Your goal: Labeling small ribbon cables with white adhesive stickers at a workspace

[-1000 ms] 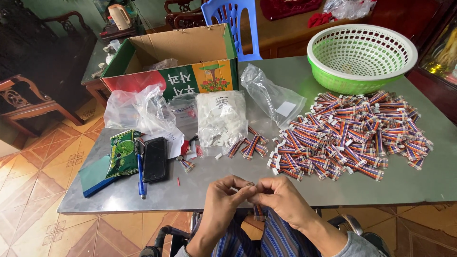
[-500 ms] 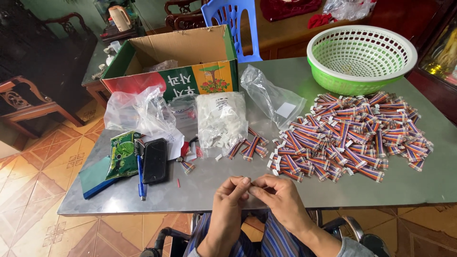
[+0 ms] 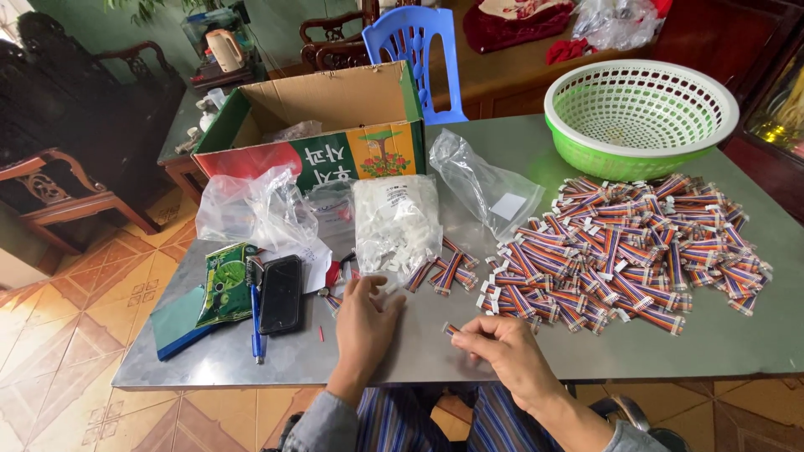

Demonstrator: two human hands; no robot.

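My right hand point(image 3: 505, 349) pinches a short striped ribbon cable with a white plug point(image 3: 453, 330) just above the grey table point(image 3: 737, 343), near its front edge. My left hand point(image 3: 363, 321) lies flat on the table with fingers spread, fingertips next to a clear bag of small white connectors point(image 3: 395, 223). A few finished cables point(image 3: 450, 269) lie beside that bag. A big heap of striped cables with white ends point(image 3: 624, 249) covers the table to the right.
A green plastic basket point(image 3: 641, 117) stands at the back right. An open cardboard box point(image 3: 322, 125) sits at the back left, with clear bags point(image 3: 251, 209) in front. A black phone point(image 3: 281, 294), blue pen point(image 3: 256, 322) and green packet point(image 3: 224, 283) lie at the left.
Both hands were together at the table edge working one cable. Now my left hand has reached forward to the connector bag, while my right hand keeps the cable.
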